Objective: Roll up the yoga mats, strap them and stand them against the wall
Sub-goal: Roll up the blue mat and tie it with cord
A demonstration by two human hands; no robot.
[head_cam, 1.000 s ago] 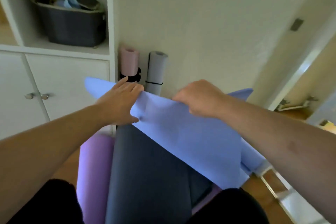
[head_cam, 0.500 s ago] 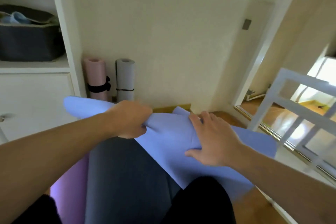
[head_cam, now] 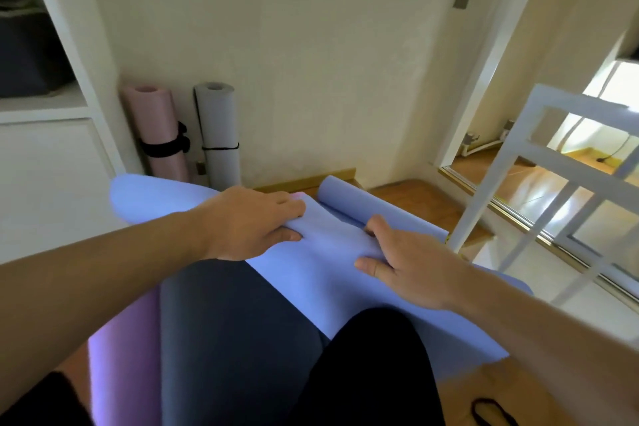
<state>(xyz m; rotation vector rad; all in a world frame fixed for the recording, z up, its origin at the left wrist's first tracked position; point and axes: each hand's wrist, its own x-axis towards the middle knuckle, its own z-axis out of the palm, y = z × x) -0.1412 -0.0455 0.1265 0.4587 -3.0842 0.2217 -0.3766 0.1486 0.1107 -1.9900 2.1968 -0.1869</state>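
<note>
wood floor [head_cam: 418, 199], cream wall [head_cam: 311, 45], both hands' grip clenched on blue mat [head_cam: 332, 252]

Both hands [head_cam: 249, 225] — blue mat [head_cam: 332, 252]

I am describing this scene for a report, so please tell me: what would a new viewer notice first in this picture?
First come the two hands in the middle: the left hand and the right hand both grip the blue mat, which lies across a dark grey mat. Behind them, a pink rolled mat and a grey rolled mat stand strapped against the wall. A black strap lies on the floor at lower right.
</note>
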